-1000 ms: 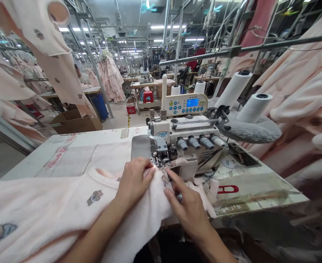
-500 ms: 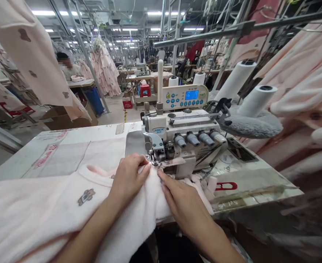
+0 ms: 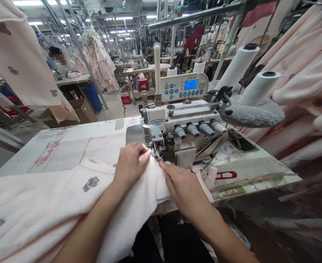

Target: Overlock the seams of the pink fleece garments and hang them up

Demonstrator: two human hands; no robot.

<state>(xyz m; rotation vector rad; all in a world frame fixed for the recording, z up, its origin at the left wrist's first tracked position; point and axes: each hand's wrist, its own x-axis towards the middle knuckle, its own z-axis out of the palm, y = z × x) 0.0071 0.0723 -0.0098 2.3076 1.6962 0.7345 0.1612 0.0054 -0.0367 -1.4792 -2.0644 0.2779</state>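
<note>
A pale pink fleece garment [image 3: 53, 197] with small bear prints lies across the white table [image 3: 67, 140] and over its front edge. My left hand [image 3: 130, 164] rests on the fleece with fingers curled, pressing the cloth just left of the presser foot [image 3: 155, 150] of the overlock sewing machine [image 3: 181, 129]. My right hand [image 3: 184, 186] lies flat on the fleece edge, its fingers stretched toward the presser foot. Fabric trimmings [image 3: 204, 173] hang beside the machine.
White thread cones [image 3: 239, 65] and a grey fluffy piece [image 3: 255, 115] stand behind the machine. Pink garments [image 3: 303, 73] hang at right and upper left. A person sits at a far table [image 3: 67, 78]. Cardboard boxes [image 3: 78, 109] and a red stool [image 3: 143, 84] stand on the floor.
Both hands have pushed the fleece edge forward to the presser foot. My right hand's fingers moved from beside the machine's front to just at the foot. The view dipped slightly.
</note>
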